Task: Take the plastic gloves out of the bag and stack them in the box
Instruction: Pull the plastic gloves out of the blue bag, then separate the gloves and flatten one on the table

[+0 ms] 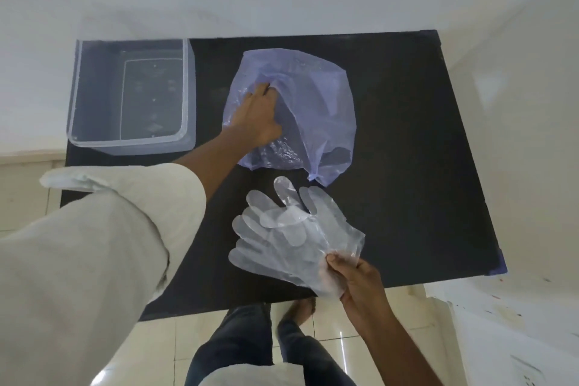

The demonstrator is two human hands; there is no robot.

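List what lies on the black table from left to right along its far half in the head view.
Clear plastic box → left hand, its fingers gripping the bag → purple plastic bag → bare black table.

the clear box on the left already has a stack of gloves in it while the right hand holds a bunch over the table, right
Not quite. In the head view the clear box holds no gloves yet. The rest stands: the right hand pinches a bunch of plastic gloves over the black table.

Purple bag (326, 110), black table (407, 150)
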